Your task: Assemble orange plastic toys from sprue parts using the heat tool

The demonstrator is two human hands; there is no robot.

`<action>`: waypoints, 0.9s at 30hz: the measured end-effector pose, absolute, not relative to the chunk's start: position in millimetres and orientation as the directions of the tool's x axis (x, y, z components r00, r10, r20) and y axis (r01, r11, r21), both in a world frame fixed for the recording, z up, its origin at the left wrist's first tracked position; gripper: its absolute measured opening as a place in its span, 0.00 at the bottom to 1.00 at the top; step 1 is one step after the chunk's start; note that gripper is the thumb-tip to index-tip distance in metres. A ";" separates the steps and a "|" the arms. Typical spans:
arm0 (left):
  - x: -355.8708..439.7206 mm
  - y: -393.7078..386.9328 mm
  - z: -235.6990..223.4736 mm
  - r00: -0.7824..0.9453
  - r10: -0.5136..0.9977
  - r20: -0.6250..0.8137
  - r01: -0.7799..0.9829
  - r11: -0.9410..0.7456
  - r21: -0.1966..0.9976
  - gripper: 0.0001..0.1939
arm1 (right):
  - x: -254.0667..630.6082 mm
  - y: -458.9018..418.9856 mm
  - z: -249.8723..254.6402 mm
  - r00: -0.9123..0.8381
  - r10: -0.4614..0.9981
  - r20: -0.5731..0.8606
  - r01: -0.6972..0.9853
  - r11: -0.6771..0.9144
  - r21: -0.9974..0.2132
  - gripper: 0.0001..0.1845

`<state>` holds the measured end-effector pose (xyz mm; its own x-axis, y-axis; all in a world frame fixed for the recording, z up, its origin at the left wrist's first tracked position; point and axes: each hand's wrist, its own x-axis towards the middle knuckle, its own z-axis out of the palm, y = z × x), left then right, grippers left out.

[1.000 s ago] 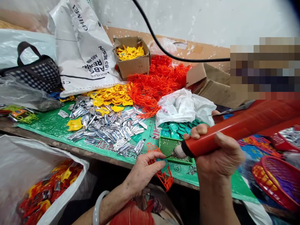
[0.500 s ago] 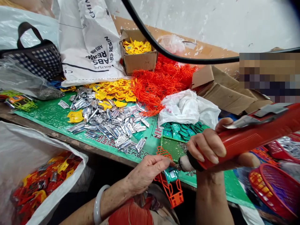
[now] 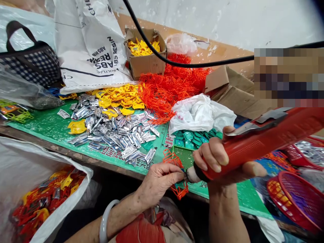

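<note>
My right hand is wrapped round a red power screwdriver, its thumb underneath. The tool's dark and pale nose points left, and its tip meets the piece in my other hand. Thumb and fingers of my left hand pinch an orange plastic frame, part of which sticks out below and part above the hand. A bit of teal plastic shows at the frame beside my fingertips. The exact contact point is hidden by the fingers. Just behind lies a green mesh basket of small metal bits.
Silver metal clips, yellow plastic parts, orange frames and teal pieces lie piled on the green tabletop. A white sack of parts stands at left, red baskets at right. A black cable hangs across.
The orange frame has tilted, so less of it hangs below my left hand and the teal part is mostly hidden. My right hand and the screwdriver have shifted slightly left.
</note>
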<state>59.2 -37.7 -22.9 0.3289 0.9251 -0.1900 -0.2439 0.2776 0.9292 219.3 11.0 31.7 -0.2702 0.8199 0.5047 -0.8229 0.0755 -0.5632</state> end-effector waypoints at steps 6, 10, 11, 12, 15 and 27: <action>61.6 -38.2 -26.3 0.294 0.934 -0.201 -0.216 0.270 0.938 0.09 | 218.3 10.6 32.9 -0.236 0.848 0.475 -0.798 0.110 -0.593 0.32; 65.3 -40.5 -32.7 0.285 0.926 -0.249 -0.301 0.333 0.893 0.10 | 219.7 11.4 32.4 -0.240 0.845 0.477 -0.800 0.106 -0.591 0.32; 66.3 -41.0 -34.0 0.285 0.921 -0.267 -0.330 0.356 0.874 0.11 | 220.1 11.5 32.3 -0.244 0.844 0.477 -0.801 0.102 -0.590 0.32; 67.2 -41.3 -34.9 0.291 0.914 -0.284 -0.356 0.379 0.854 0.13 | 220.4 11.4 32.2 -0.245 0.845 0.476 -0.803 0.099 -0.588 0.32; 69.9 -41.1 -34.5 0.325 0.889 -0.323 -0.411 0.441 0.798 0.18 | 220.7 11.2 32.2 -0.234 0.852 0.468 -0.808 0.097 -0.581 0.32; 72.9 -37.7 -23.0 0.392 0.830 -0.398 -0.519 0.556 0.649 0.15 | 225.6 17.1 29.7 -0.226 0.856 0.465 -0.770 0.135 -0.623 0.28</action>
